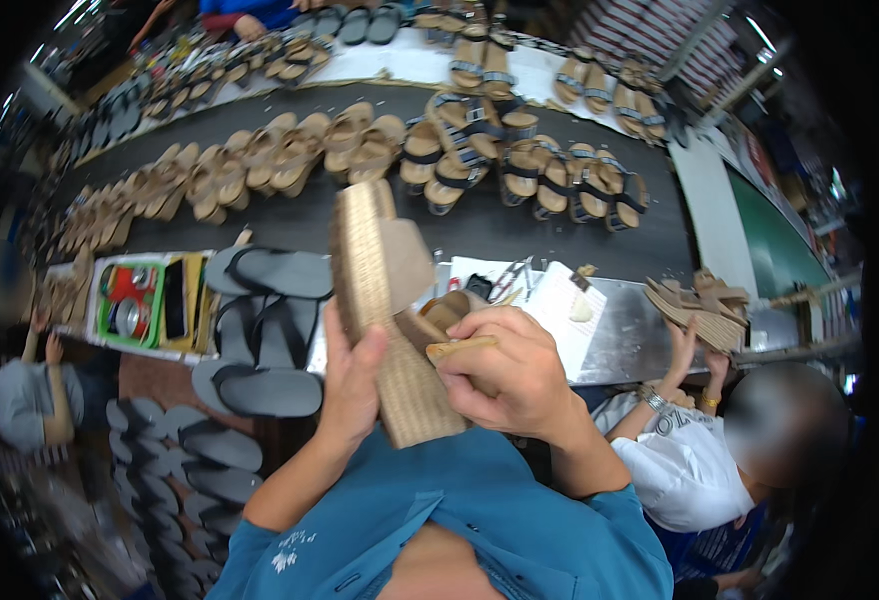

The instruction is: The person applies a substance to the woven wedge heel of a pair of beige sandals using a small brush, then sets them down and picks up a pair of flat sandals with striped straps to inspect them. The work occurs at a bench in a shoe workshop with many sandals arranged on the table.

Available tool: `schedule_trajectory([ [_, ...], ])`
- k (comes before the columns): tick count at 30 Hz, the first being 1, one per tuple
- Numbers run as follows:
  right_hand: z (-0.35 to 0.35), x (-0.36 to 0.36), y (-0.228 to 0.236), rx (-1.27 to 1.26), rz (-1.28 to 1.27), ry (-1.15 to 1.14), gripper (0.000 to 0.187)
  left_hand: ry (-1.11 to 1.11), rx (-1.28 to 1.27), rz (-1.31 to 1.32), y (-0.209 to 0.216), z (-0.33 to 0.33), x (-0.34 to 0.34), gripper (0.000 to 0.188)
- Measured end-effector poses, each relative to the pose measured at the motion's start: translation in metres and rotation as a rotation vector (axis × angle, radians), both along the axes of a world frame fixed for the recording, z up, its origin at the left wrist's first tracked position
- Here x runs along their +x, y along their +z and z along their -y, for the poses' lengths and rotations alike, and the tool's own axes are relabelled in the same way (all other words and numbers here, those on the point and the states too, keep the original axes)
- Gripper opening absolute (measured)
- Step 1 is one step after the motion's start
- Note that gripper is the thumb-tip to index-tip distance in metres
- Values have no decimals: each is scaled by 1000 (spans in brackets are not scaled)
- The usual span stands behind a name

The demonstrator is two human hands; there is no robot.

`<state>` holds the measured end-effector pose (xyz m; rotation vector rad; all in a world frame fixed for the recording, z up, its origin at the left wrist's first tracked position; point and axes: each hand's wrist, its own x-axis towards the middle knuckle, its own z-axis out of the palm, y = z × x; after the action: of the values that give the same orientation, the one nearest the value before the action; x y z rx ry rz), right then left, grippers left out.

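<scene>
Head view: grey sandals (260,390) lie left of your left hand (352,385), which grips the wedge sandal (368,285), thumb across its woven side, fingers partly hidden; you hold it upright and tilted before your chest. Your right hand (510,375) curls tight around a tan stick (468,346) beside it, contact unclear. Farther right, a co-worker's hands (684,345) hold another sandal (698,318)
</scene>
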<state>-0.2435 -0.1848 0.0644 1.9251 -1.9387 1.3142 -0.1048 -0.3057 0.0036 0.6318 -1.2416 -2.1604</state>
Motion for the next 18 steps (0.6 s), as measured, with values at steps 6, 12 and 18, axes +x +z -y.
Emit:
schedule_trajectory([
  [6, -17, -17, -15, -208, 442, -354, 18, -146, -90, -30, -13, 12, -8, 89],
  [12, -15, -9, -18, -270, 378, -347, 17, -341, -36, -103, -23, 17, -12, 101],
  [18, -15, -2, -18, -261, 419, -324, 19, -406, -77, -132, -18, 17, -12, 106],
])
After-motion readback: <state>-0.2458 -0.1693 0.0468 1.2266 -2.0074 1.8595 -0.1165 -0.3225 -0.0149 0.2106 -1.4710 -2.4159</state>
